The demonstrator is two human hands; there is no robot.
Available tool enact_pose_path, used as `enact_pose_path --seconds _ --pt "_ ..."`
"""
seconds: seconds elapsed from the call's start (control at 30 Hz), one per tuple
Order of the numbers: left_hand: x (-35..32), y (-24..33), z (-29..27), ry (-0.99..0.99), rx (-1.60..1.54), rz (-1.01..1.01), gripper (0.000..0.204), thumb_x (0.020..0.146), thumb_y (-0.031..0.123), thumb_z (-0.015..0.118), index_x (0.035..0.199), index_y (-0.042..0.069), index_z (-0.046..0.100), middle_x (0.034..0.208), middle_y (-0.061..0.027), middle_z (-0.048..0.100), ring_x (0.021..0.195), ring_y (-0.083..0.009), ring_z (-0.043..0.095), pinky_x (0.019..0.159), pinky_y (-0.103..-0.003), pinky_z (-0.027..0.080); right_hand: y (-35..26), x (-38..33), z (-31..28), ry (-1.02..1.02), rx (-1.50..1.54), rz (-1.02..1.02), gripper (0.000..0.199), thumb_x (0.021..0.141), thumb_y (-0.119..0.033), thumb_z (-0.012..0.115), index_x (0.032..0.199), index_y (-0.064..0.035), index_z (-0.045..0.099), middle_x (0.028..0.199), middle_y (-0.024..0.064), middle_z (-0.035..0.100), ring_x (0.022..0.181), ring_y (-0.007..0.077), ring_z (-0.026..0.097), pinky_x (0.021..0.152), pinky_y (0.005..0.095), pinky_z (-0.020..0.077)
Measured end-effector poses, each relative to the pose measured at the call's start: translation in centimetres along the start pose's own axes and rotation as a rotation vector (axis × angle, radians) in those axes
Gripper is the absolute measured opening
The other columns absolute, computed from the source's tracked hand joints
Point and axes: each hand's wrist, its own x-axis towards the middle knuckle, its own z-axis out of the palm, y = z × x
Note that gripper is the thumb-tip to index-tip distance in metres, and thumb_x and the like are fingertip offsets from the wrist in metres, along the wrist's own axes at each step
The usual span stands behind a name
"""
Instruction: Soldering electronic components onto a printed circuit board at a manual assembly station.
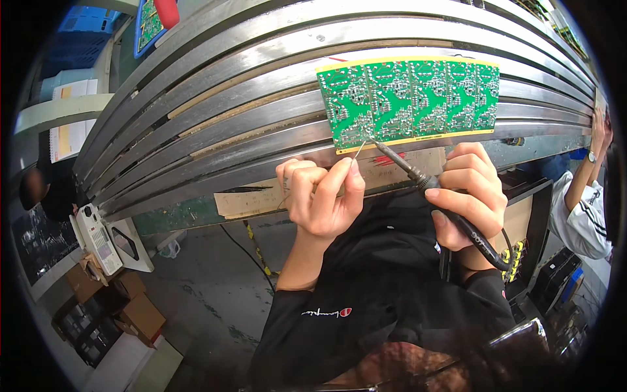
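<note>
A green circuit board panel (428, 98) with yellow edge strips and several repeated sections lies across the metal rails. My right hand (471, 196) is wrapped round the black handle of a soldering iron (400, 161). The iron's tip meets the panel near its lower left corner, beside the yellow strip. Between the thumb and fingers of my left hand (324, 195) is pinched a thin solder wire (359, 149). It reaches up to the board close to the iron's tip; whether wire and tip touch is too small to tell.
Long metal rails (261, 85) with gaps run across the bench. Cardboard (261, 199) lies along the near edge. A blue tray (145, 32) with boards stands far left, and a white device (98, 235) at left. Another person's arm (581, 176) is at right.
</note>
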Motion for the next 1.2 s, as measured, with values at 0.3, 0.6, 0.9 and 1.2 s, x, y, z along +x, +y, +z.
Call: enact_pose_path --seconds 0.3,0.6,0.9,1.2 --pt "-0.2 -0.3 -2.2 0.03 0.002 -0.039 0.021 0.079 -0.001 0.079 0.097 0.009 0.074 0.082 -0.0008 0.045 0.071 -0.0181 0.045 0.069 -0.032 0.044 -0.7 1.8 -0.9 -0.087 -0.02 -0.009 0.021 0.074 -0.02 0.068 0.085 -0.002 0.073 0.073 0.0092 0.06 0.064 0.0229 0.051 0.07 0.0413 0.0458" --pt "0.8 0.4 -2.6 0.039 0.112 -0.045 0.025 0.079 -0.002 0.08 0.1 0.011 0.076 0.086 -0.001 0.045 0.075 -0.019 0.045 0.066 -0.03 0.044 -0.9 2.8 -2.0 -0.178 -0.061 -0.06 0.023 0.073 -0.019 0.068 0.086 -0.0012 0.073 0.072 0.0085 0.059 0.063 0.0222 0.05 0.068 0.0405 0.0436" --pt "0.5 0.3 -2.1 -0.069 0.119 -0.012 0.02 0.08 -0.002 0.079 0.095 0.009 0.073 0.083 -0.001 0.045 0.074 -0.019 0.044 0.066 -0.032 0.045 0.0 1.4 -2.0 0.012 0.074 0.003 0.022 0.065 -0.004 0.068 0.086 -0.0033 0.073 0.075 0.0054 0.059 0.061 0.0201 0.049 0.067 0.0369 0.0446" --pt "0.5 -1.0 -1.3 0.063 0.023 -0.001 0.022 0.081 -0.004 0.078 0.097 0.009 0.072 0.078 -0.0001 0.046 0.069 -0.0173 0.043 0.07 -0.035 0.044 0.1 1.5 -1.2 -0.088 0.008 -0.04 0.021 0.072 -0.017 0.067 0.086 -0.0018 0.073 0.072 0.0083 0.06 0.064 0.0223 0.052 0.07 0.0422 0.0444"
